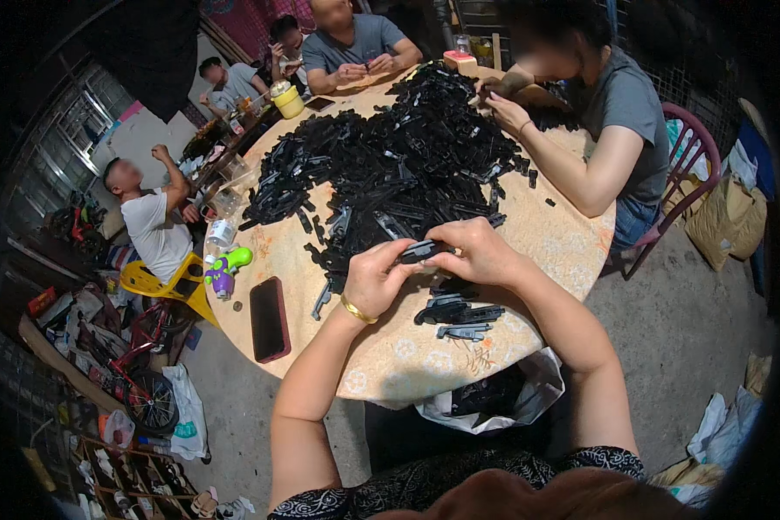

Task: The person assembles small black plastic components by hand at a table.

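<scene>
Between my two hands, just above the near part of the round table point(381, 381), is a small black and grey plastic part point(419, 252). My left hand point(378, 273), with a gold bangle at the wrist, pinches its left end. The fingers of my right hand point(477, 251) close on its other end. Right below my hands lie several loose black and grey plastic pieces point(461, 316). Beyond my fingers spreads a big heap of black plastic parts point(399, 165). What exact kind of part I hold is too small to tell.
A white bag point(542, 390) holding dark pieces hangs at the near table edge by my lap. Left on the table lie a phone point(269, 319) and a green-purple toy point(227, 270). A co-worker point(624, 113) sits at the right, another point(351, 48) across, both handling small parts.
</scene>
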The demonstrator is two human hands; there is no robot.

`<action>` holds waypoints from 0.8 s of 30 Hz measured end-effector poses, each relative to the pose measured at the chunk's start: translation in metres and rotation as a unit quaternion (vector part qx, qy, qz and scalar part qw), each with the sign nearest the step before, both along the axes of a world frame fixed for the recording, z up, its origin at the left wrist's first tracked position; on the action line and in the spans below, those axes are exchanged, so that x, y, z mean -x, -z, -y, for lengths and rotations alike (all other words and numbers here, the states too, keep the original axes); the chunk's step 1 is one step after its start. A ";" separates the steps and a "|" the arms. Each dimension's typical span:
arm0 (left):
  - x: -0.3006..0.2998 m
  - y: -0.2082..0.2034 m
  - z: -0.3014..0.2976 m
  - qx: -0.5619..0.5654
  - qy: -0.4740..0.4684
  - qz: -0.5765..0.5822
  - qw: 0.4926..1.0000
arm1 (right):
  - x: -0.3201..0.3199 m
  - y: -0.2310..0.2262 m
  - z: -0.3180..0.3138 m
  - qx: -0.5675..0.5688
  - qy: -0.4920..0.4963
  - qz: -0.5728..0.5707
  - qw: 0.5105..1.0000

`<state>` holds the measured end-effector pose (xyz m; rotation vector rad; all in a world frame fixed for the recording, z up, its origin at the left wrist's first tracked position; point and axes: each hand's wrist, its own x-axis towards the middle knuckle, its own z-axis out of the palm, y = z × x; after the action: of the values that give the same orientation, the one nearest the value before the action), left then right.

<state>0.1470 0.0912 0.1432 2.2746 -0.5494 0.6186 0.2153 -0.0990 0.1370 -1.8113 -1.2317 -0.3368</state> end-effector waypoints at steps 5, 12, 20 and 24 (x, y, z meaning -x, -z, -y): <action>-0.002 -0.003 0.001 0.024 0.014 -0.022 0.999 | -0.003 0.005 -0.001 -0.032 -0.001 0.013 0.999; -0.012 0.000 -0.005 0.085 0.034 -0.094 0.991 | -0.011 0.007 -0.003 0.005 -0.002 0.007 1.000; 0.000 0.003 0.009 -0.065 0.166 -0.188 0.966 | -0.049 0.014 0.015 -0.084 0.151 -0.152 0.973; 0.000 0.006 0.007 -0.071 0.215 -0.191 0.955 | -0.041 0.014 0.012 -0.006 0.204 -0.089 0.975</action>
<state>0.1469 0.0846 0.1370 2.2229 -0.8790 -0.0778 0.2566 -0.1107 0.1232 -2.0320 -0.7273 -0.3994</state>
